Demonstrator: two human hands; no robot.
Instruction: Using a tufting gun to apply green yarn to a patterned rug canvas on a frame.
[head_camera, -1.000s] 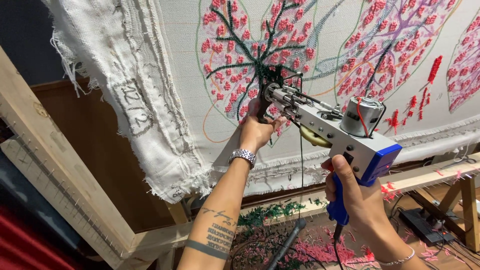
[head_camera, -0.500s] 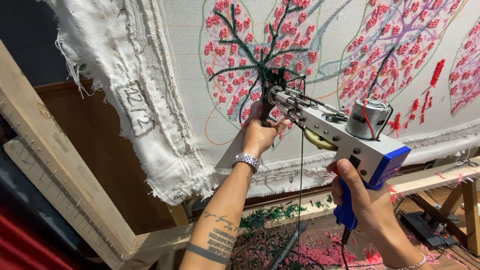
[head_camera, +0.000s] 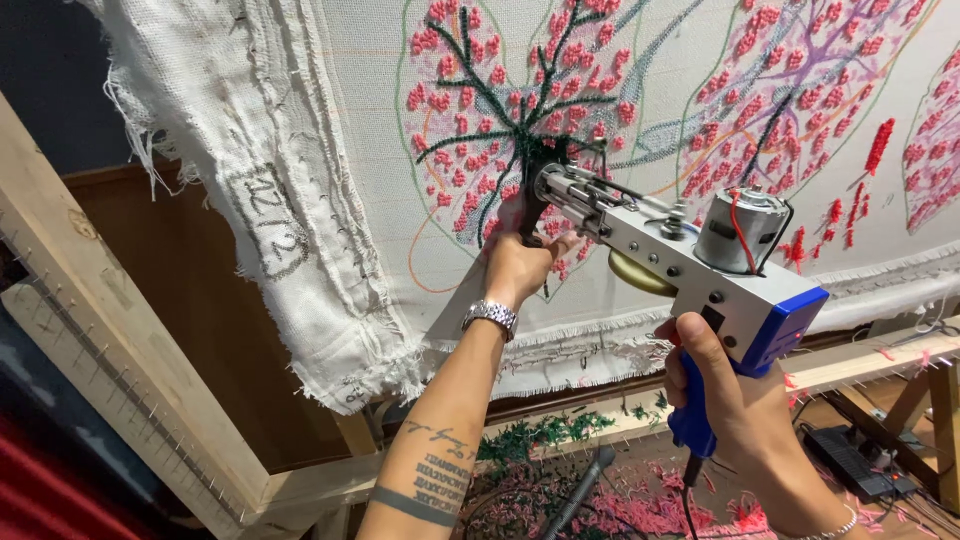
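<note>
A white backing cloth (head_camera: 360, 130) hangs stretched on a wooden frame, tufted with pink dots and dark green branch lines (head_camera: 520, 110). My right hand (head_camera: 725, 405) grips the blue handle of a silver tufting gun (head_camera: 690, 255), whose tip presses into the cloth at the dark green stem. My left hand (head_camera: 520, 262), with a metal watch on its wrist, grips the gun's front handle just below the tip and close against the cloth.
The wooden frame beam (head_camera: 120, 370) with rows of small nails runs diagonally at the left. Frayed cloth edge (head_camera: 370, 370) hangs down. Green and pink yarn scraps (head_camera: 560, 470) litter the floor below. A black power strip (head_camera: 850, 450) lies at the lower right.
The gun and both hands have crept slightly up along the dark green stem; the view has shifted a little. Both grips are unchanged.
</note>
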